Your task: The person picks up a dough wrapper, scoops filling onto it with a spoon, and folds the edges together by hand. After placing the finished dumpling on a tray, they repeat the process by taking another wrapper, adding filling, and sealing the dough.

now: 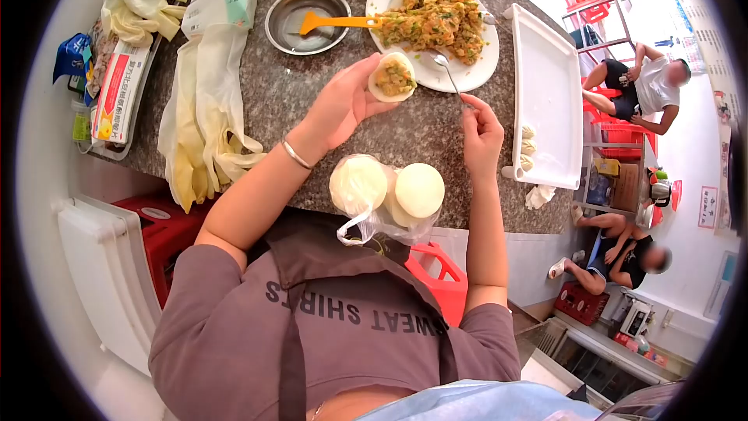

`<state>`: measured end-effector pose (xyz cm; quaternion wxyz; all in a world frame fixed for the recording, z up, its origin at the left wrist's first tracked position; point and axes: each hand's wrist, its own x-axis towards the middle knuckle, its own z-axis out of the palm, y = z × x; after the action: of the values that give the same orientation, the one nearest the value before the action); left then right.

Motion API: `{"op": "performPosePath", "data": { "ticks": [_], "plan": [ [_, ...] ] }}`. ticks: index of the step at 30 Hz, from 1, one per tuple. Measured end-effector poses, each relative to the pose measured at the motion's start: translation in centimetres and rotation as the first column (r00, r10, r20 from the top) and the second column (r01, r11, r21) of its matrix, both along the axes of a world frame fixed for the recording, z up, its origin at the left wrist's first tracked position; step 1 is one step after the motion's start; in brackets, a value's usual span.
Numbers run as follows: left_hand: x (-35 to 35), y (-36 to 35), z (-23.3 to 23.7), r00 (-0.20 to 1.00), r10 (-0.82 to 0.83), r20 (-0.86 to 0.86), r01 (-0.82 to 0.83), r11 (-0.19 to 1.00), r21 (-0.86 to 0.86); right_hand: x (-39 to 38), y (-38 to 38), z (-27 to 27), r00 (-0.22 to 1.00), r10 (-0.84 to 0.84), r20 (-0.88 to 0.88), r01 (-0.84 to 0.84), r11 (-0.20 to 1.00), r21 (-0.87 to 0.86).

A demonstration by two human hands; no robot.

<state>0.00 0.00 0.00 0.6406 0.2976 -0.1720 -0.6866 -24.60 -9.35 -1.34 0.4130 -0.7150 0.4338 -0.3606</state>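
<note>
My left hand [352,100] holds a round dumpling wrapper [392,78] on its fingers, with a mound of chopped filling on top. In my right hand [481,134] is a metal spoon [447,70], its bowl at the near edge of the white plate [485,68]. A large heap of orange-and-green filling [436,15] covers much of that plate. Close in front of me, two stacks of round dumpling wrappers [421,190] sit in clear plastic bags.
A steel bowl [282,23] with an orange spatula [327,22] stands left of the plate. On the right, a white tray [549,93] carries several dumplings [527,148]. Plastic gloves [206,109] and a box [121,93] lie left. Two people sit at the far right.
</note>
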Motion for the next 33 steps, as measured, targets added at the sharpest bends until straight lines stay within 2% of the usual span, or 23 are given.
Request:
{"op": "performPosePath", "data": {
  "ticks": [2,6,8,11,12,14,15,18,20,21,24,25,27,28,30,33],
  "plan": [
    [0.1,0.1,0.3,0.997,0.064,0.038,-0.063,0.998,-0.022,0.4,-0.3,-0.2,0.994,-0.064,-0.094,0.058,0.996,-0.062],
    [-0.2,0.1,0.8,0.993,0.101,-0.063,-0.105,0.992,-0.065,0.7,-0.6,0.3,0.981,-0.081,-0.177,0.063,0.992,-0.107],
    [-0.4,0.1,0.7,0.954,0.250,0.165,-0.222,0.960,-0.170,1.3,-0.6,0.9,0.966,-0.077,-0.246,-0.002,0.951,-0.309],
    [-0.5,-0.1,0.7,0.939,0.293,0.178,-0.245,0.937,-0.250,1.4,-0.5,1.3,0.943,-0.095,-0.319,-0.001,0.957,-0.289],
    [-0.5,0.0,0.8,0.939,0.293,0.178,-0.245,0.937,-0.250,1.4,-0.5,1.3,0.943,-0.095,-0.319,-0.001,0.957,-0.289],
    [-0.4,0.2,1.2,0.944,0.267,0.195,-0.230,0.953,-0.196,1.4,-0.5,1.2,0.923,-0.163,-0.348,-0.020,0.884,-0.466],
    [-0.5,0.2,1.2,0.943,0.270,0.196,-0.232,0.952,-0.198,1.7,-0.5,1.5,0.925,-0.161,-0.346,-0.021,0.884,-0.468],
    [-0.7,0.2,0.9,0.955,0.246,0.164,-0.217,0.960,-0.176,3.3,0.2,3.0,0.957,-0.122,-0.262,-0.051,0.821,-0.569],
    [-1.0,0.0,0.8,0.941,0.267,0.208,-0.198,0.933,-0.301,5.1,0.9,4.2,0.988,0.109,-0.106,-0.135,0.946,-0.295],
    [-1.0,0.1,0.8,0.941,0.264,0.211,-0.195,0.934,-0.301,5.7,1.0,4.4,0.989,0.106,-0.103,-0.132,0.946,-0.295],
    [-0.7,0.5,1.2,0.957,0.211,0.198,-0.166,0.961,-0.219,7.4,0.4,4.5,0.971,0.234,0.047,-0.227,0.966,-0.126],
    [-0.6,0.6,1.3,0.951,0.209,0.227,-0.163,0.964,-0.209,7.7,0.2,4.1,0.970,0.238,0.050,-0.230,0.965,-0.129],
    [-0.6,0.6,1.4,0.942,0.216,0.257,-0.166,0.965,-0.202,8.2,-0.4,3.3,0.936,0.267,0.228,-0.284,0.958,0.047],
    [-0.7,0.6,1.4,0.918,0.260,0.299,-0.197,0.955,-0.223,8.4,-0.4,3.4,0.934,0.274,0.230,-0.291,0.956,0.045],
    [-0.8,0.6,1.3,0.890,0.315,0.330,-0.233,0.936,-0.265,8.5,-0.2,3.4,0.902,0.259,0.346,-0.312,0.944,0.107],
    [-1.0,0.5,0.9,0.852,0.351,0.389,-0.224,0.915,-0.335,8.5,0.0,3.1,0.880,0.245,0.406,-0.296,0.953,0.065]
  ]
}}
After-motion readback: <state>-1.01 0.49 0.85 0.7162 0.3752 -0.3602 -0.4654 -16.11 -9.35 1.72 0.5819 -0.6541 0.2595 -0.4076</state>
